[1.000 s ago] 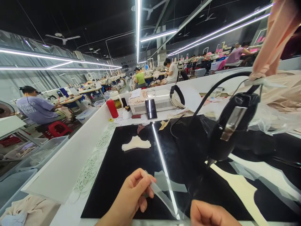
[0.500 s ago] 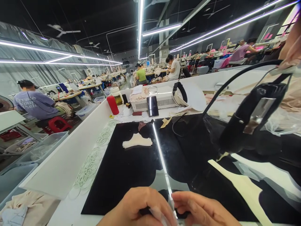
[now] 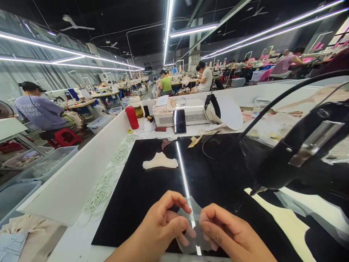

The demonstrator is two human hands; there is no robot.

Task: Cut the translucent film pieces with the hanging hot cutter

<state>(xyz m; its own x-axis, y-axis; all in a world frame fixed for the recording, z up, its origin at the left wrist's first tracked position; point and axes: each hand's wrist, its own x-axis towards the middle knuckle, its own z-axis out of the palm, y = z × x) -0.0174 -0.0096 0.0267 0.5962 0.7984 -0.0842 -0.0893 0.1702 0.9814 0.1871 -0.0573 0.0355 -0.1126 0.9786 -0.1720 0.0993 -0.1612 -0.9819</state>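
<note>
My left hand (image 3: 166,222) is low in the middle of the view, its thumb and index finger curved and apart. Its other fingers lie against a thin translucent sheet piece (image 3: 192,203), partly seen through it. Beside it, my right hand (image 3: 226,231) has its thumb and index finger pinched together at the sheet's right edge. Both hands are over the glossy black board (image 3: 141,200). A cream shaped piece (image 3: 160,161) lies farther up on the board. To the right lies a longer pale yellow piece (image 3: 283,225), and beyond it a white and translucent piece (image 3: 316,207).
A black device with a metal plate (image 3: 308,145) and a cable juts in at right. Pale green cord loops (image 3: 102,187) line the left edge by a white partition (image 3: 81,167). Behind stand a phone (image 3: 180,122), white vented box (image 3: 166,120) and red container (image 3: 132,117). People sit farther off.
My hands have moved up and forward, and the left fingers have spread. The translucent piece now shows between both hands. A hand at the upper right edge has gone out of view.
</note>
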